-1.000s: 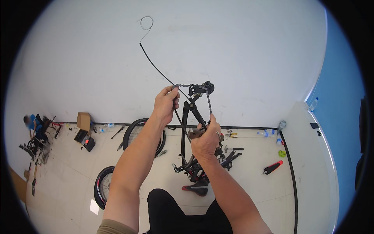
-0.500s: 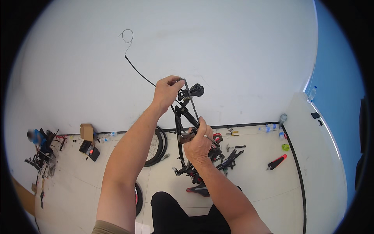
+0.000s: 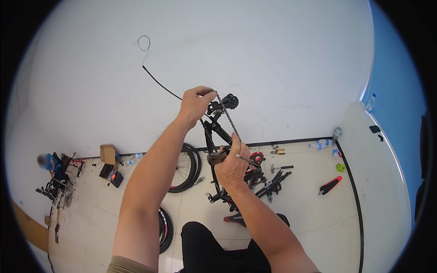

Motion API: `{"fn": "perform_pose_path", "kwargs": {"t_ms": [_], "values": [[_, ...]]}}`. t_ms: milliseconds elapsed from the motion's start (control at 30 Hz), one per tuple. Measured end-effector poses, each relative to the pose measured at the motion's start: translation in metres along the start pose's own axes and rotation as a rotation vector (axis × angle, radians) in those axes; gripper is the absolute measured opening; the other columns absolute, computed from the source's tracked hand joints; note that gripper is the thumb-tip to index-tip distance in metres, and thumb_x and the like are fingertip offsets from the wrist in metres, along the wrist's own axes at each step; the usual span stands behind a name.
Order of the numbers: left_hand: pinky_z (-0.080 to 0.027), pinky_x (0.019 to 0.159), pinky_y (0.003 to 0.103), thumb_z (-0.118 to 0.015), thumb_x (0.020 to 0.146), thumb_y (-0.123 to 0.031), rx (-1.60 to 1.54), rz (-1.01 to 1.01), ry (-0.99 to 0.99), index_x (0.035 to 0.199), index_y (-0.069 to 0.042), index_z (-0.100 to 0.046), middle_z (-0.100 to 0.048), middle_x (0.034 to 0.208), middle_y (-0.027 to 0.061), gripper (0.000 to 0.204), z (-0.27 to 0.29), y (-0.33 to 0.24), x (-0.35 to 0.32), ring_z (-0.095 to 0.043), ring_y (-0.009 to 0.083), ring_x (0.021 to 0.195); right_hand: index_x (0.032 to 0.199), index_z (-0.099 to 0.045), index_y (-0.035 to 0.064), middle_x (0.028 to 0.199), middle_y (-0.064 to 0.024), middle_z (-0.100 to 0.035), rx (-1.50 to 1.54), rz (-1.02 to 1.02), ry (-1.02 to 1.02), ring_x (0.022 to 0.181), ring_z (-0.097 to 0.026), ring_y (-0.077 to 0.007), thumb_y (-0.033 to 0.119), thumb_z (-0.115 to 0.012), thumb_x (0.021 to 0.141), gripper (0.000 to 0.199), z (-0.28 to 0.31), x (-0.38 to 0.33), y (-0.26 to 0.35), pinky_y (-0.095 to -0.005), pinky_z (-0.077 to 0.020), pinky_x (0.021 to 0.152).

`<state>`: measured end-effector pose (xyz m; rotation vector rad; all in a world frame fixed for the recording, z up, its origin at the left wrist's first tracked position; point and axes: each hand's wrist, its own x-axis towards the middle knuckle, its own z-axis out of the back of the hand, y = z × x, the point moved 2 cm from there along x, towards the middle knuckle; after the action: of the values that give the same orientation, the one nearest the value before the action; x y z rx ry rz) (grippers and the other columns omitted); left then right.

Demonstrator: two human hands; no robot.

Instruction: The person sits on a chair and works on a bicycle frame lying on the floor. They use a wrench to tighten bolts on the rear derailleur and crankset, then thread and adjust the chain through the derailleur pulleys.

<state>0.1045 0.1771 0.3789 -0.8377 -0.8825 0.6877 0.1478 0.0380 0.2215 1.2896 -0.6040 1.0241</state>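
A dark bicycle chain (image 3: 230, 117) runs slantwise between my two hands. My left hand (image 3: 195, 107) pinches its upper end between thumb and fingertips. Lower down, my right hand (image 3: 232, 167) has its fingers closed on the chain's other stretch, beside a dark rounded part (image 3: 216, 158). The chain passes in front of a black rear derailleur (image 3: 230, 101), mounted at the upper end of the upended black bicycle frame (image 3: 221, 132). From behind my left hand a black cable housing (image 3: 161, 84) reaches up left, ending in a thin looped wire (image 3: 144, 43).
Wheels (image 3: 190, 175) lie left of the frame, and a black saddle (image 3: 235, 219) is below it. On the floor to the right are a hammer (image 3: 282, 168), pliers (image 3: 278, 151), a red-black fender-like piece (image 3: 331, 185) and bottles (image 3: 320, 144). An opened cardboard box (image 3: 108, 154) stands left, by the white wall.
The view has shifted slightly, moving the floor items a little to the right in the picture. The chain's lower part has swung a little right; both hands keep their hold.
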Motion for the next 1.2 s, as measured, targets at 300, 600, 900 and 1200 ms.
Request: {"fn": "perform_pose_path", "kwargs": {"t_ms": [300,600,900,1200], "values": [[-0.04,0.051,0.025,-0.071,0.088,-0.014,-0.189,0.167,0.083,0.103,-0.002,-0.072,-0.065,0.084,0.0018,0.02,0.002,0.017,-0.005,-0.051,0.0091,0.064,0.14,-0.036,-0.0042,0.103,-0.0198,-0.05,0.005,-0.001,-0.008,0.095,-0.051,-0.0386,0.017,-0.081,0.07,0.085,0.0,0.002,-0.001,-0.0505,-0.0405,0.085],[-0.042,0.051,0.027,-0.071,0.086,-0.012,-0.271,0.242,0.099,0.111,-0.001,-0.07,-0.064,0.091,0.0043,0.028,0.002,0.013,-0.005,-0.051,0.0118,0.067,0.139,-0.036,-0.0053,0.1,-0.0198,-0.05,-0.001,0.016,-0.013,0.091,-0.051,-0.0371,0.019,-0.081,0.072,0.084,0.004,0.001,0.001,-0.0499,-0.0404,0.082],[-0.042,0.059,0.028,-0.07,0.088,-0.013,-0.357,0.36,0.186,0.11,-0.003,-0.07,-0.063,0.089,0.0021,0.024,0.009,0.017,-0.004,-0.048,0.0117,0.068,0.138,-0.038,-0.0053,0.103,-0.021,-0.051,0.032,-0.019,0.008,0.094,-0.05,-0.0382,0.012,-0.072,0.08,0.07,0.008,0.002,0.005,-0.0502,-0.04,0.085],[-0.045,0.073,0.026,-0.074,0.089,-0.024,-0.147,0.09,-0.067,0.12,-0.003,-0.067,-0.068,0.098,0.0035,0.038,-0.003,0.02,-0.022,-0.058,0.0117,0.087,0.14,-0.037,-0.0033,0.102,-0.02,-0.052,0.004,0.012,-0.028,0.093,-0.052,-0.0387,0.018,-0.077,0.078,0.077,0.0,0.0,-0.002,-0.0515,-0.041,0.083]]}}
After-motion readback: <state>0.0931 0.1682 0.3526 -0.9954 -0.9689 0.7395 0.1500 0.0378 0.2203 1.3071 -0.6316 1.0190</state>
